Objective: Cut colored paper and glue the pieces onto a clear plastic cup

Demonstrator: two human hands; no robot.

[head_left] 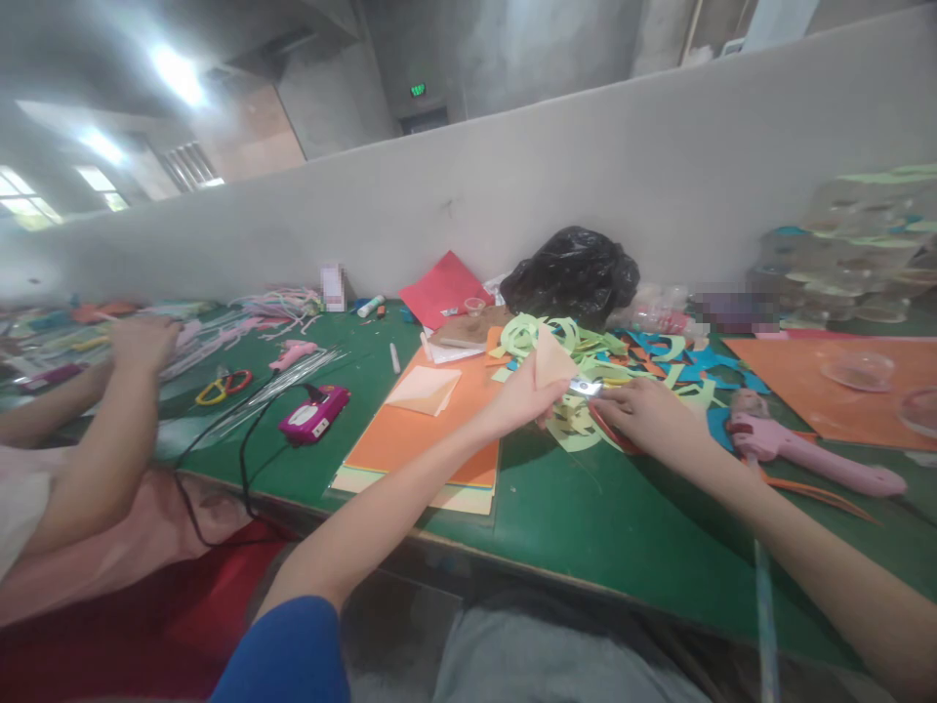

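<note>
My left hand (523,398) grips a folded piece of pale peach paper (552,361), held up above the table. Close to its right, my right hand (648,415) is closed around scissors (586,388), whose metal part shows between the two hands at the paper's lower edge. Under and behind both hands spreads a heap of green, blue and orange paper scraps (578,430). To the left, folded peach paper (425,389) lies on a stack of orange sheets (402,444).
A pink glue gun (827,459) lies at the right beside an orange sheet (776,391). Behind the scraps sits a black plastic bag (575,273). A magenta power strip (313,415) with black cords and another person's hand (144,342) are on the left.
</note>
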